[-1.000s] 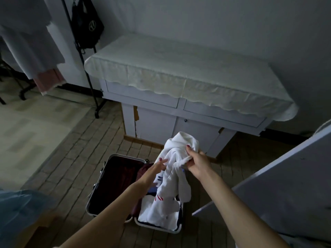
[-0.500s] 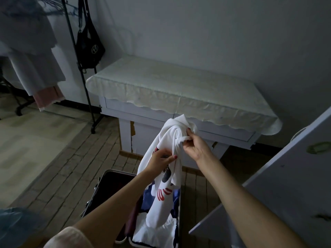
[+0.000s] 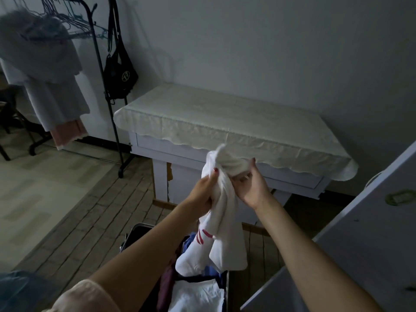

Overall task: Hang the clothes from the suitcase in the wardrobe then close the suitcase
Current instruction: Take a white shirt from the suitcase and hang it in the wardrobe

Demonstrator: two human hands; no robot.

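A dim room with pale walls and a floor of worn brick-pattern planks [image 3: 90,221] gives way at the left to a lighter patterned stretch. Nearest the camera, at the bottom edge, the open suitcase [image 3: 135,235] lies on the floor with white, blue and dark red clothing heaped in it. To its right stands a pale grey door panel [image 3: 360,255], angled into view. Above the suitcase both bare forearms reach forward, holding up a white garment [image 3: 222,221] with red stripes that hangs in a twisted bunch, its lower end dangling just over the clothes in the case. The left hand [image 3: 202,192] grips the garment around its middle, fingers curled tight into the cloth and thumb pressed on top. The right hand [image 3: 252,185] cups the bunched upper part from beneath, fingers curled round the fabric. Behind the hands a low white cabinet [image 3: 292,176] stands against the wall under a cream lace-edged cloth [image 3: 225,118]. Farther left, a black clothes rack [image 3: 112,109] carries a black bag [image 3: 120,75], a cluster of bare wire hangers [image 3: 67,21], and pale hanging clothes [image 3: 45,70] with a pink hem showing beneath them.
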